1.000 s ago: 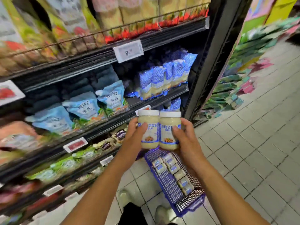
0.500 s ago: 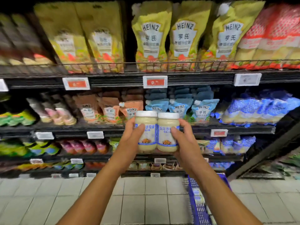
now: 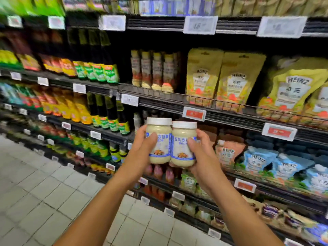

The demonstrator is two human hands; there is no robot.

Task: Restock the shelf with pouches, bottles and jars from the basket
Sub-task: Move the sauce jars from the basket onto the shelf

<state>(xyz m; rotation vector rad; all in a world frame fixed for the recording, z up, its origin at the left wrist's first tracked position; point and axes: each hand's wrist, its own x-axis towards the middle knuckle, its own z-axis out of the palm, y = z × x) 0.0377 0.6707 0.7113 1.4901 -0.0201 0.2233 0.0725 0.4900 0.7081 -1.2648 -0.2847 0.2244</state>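
- Facing stocked shelf (image 3: 230,115): pouches (image 3: 236,80) right, bottles (image 3: 110,110) left.
- Left hand (image 3: 140,157) curled round left jar (image 3: 159,128), right hand (image 3: 204,157) round right jar (image 3: 183,135).
- Jars upright, touching, near, before shelf.

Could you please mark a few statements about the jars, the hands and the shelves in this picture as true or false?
1. The left hand grips the left jar and the right hand grips the right jar. True.
2. Both jars have red lids. False: the lids are white.
3. The two jars touch side by side. True.
4. The basket stands on the floor in view. False: no basket shows.
5. Yellow Heinz pouches stand on a shelf higher than the jars. True.
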